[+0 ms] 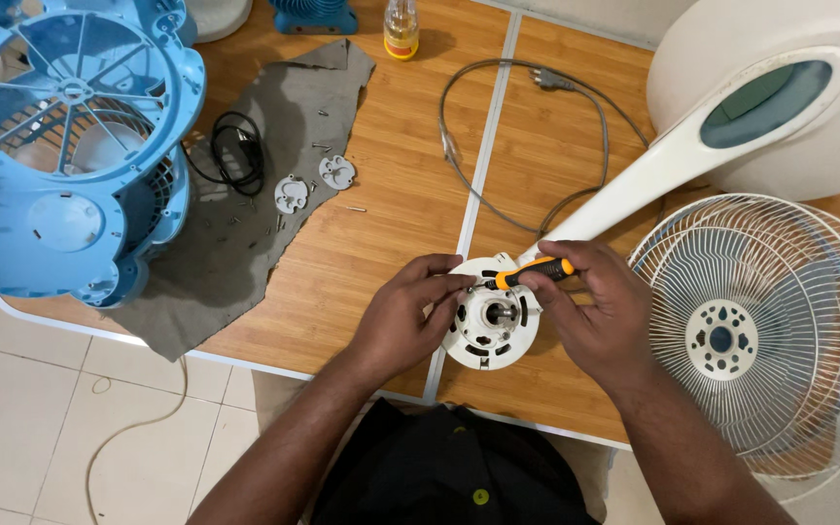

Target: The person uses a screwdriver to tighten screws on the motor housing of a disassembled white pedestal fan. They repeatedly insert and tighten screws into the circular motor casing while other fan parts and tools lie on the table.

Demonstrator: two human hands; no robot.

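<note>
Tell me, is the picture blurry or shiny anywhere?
Head view: sharp and evenly lit; the left hand, right hand and orange screwdriver look crisp; a soft sheen lies on the white fan base; only faint shadows under the grey cable.

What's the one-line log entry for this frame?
left hand: steadies round white plastic fan motor housing | right hand: grips orange-and-black screwdriver, tip at housing rim | surface: wooden table

The table (391,214) is brown wood with stripes. The fan housing (60,156) is light blue. The cloth (245,224) is grey. The screwdriver (534,273) is orange and black. The round motor part (491,326), stand (653,175) and wire grill (770,331) are white.
</note>
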